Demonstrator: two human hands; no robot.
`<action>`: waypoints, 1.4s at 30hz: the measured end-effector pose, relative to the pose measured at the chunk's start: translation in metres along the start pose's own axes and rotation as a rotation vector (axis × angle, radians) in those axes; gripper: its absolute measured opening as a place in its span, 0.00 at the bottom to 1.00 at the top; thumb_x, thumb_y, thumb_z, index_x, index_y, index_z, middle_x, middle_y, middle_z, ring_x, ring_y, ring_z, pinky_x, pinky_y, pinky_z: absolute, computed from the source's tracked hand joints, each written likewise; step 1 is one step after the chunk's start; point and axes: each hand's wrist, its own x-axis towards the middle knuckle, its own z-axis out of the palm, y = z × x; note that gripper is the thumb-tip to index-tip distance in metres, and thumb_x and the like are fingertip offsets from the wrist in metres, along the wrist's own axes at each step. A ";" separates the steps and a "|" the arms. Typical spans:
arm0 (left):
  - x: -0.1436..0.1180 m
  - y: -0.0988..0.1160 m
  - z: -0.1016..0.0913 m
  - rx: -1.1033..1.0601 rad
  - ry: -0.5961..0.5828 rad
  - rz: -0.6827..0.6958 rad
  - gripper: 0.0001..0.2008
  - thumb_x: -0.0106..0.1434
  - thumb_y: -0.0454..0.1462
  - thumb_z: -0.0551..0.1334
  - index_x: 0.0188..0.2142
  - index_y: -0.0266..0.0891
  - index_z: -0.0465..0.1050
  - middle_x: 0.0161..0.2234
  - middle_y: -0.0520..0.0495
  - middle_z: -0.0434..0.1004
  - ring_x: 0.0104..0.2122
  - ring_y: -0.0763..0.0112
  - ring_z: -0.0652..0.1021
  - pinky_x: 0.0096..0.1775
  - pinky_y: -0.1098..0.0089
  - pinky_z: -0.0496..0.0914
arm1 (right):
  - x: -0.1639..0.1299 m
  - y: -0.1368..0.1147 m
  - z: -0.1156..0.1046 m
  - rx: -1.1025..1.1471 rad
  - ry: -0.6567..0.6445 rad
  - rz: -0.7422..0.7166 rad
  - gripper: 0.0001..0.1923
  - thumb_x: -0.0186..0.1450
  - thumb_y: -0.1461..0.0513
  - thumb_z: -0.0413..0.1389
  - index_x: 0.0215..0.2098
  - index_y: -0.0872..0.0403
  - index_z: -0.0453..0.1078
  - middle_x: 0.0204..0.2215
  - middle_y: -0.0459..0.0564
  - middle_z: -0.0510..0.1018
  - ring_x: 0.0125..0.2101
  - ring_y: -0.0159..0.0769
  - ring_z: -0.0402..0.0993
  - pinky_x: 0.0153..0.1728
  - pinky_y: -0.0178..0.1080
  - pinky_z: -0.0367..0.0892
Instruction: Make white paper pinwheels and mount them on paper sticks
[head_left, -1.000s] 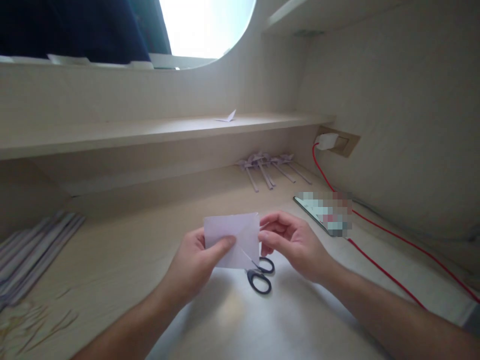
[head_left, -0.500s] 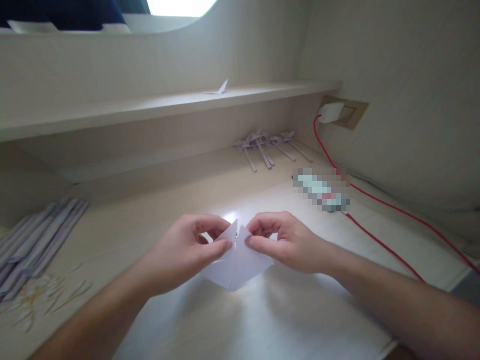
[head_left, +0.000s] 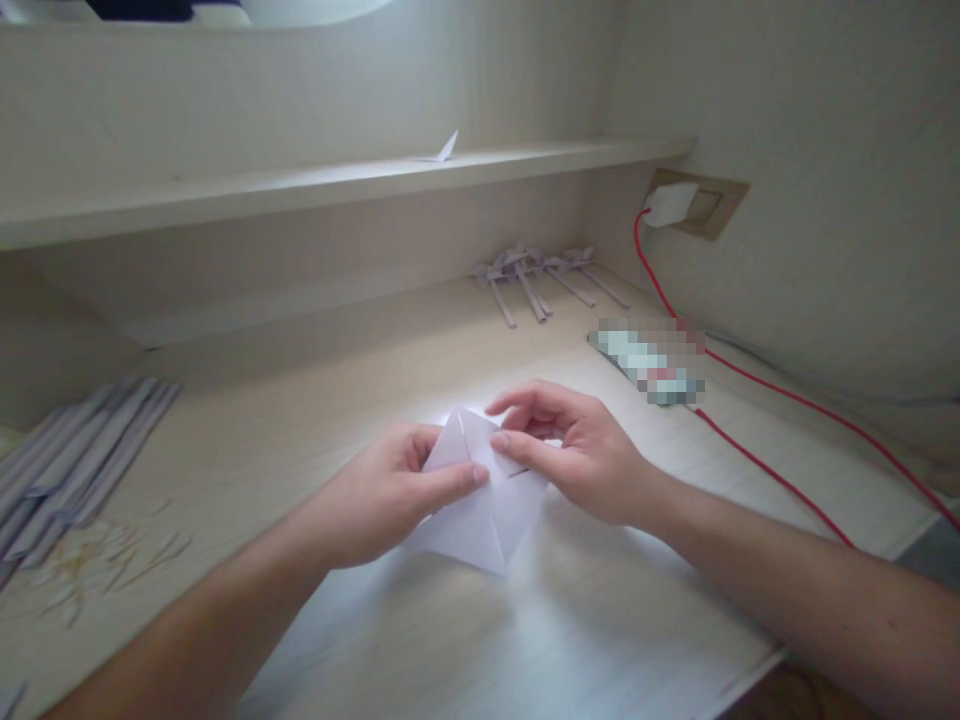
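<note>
A folded sheet of white paper lies low over the pale wooden desk, its point toward me. My left hand pinches its left flap between thumb and fingers. My right hand pinches the right flap, the two thumbs almost meeting at the centre crease. The paper's upper part stands up in a small peak between the hands. No scissors can be seen.
Several folded paper pieces with long stems lie at the back of the desk. A phone with a red cable to a wall charger is at right. Paper strips lie left. A paper scrap sits on the shelf.
The flat sheet held up a second ago has been brought down and folded inward into a peaked shape. The scissors are gone from sight, and the view tilted down.
</note>
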 end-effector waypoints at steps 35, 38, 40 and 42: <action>-0.007 0.011 -0.008 -0.288 0.223 0.187 0.11 0.59 0.42 0.74 0.40 0.40 0.85 0.38 0.45 0.88 0.35 0.61 0.85 0.38 0.69 0.78 | -0.013 -0.019 -0.006 -0.107 -0.088 -0.319 0.04 0.67 0.69 0.62 0.38 0.55 0.77 0.33 0.49 0.82 0.34 0.34 0.77 0.38 0.38 0.72; -0.007 0.009 -0.006 -0.282 0.237 0.172 0.10 0.60 0.42 0.74 0.40 0.41 0.85 0.38 0.46 0.88 0.35 0.60 0.85 0.39 0.67 0.78 | -0.013 -0.019 -0.006 -0.121 -0.094 -0.326 0.04 0.67 0.69 0.62 0.37 0.55 0.77 0.32 0.49 0.82 0.33 0.34 0.77 0.37 0.38 0.72; -0.006 0.008 -0.005 -0.277 0.243 0.170 0.10 0.60 0.42 0.74 0.40 0.41 0.85 0.38 0.46 0.88 0.36 0.60 0.85 0.39 0.67 0.78 | -0.013 -0.019 -0.006 -0.128 -0.085 -0.320 0.04 0.66 0.70 0.62 0.37 0.56 0.78 0.31 0.49 0.82 0.32 0.34 0.78 0.37 0.38 0.72; -0.006 0.006 -0.004 -0.282 0.246 0.173 0.10 0.60 0.42 0.74 0.40 0.41 0.85 0.38 0.46 0.88 0.36 0.60 0.85 0.40 0.67 0.78 | -0.014 -0.018 -0.006 -0.131 -0.068 -0.307 0.05 0.65 0.70 0.62 0.36 0.56 0.78 0.31 0.50 0.83 0.32 0.34 0.78 0.36 0.38 0.73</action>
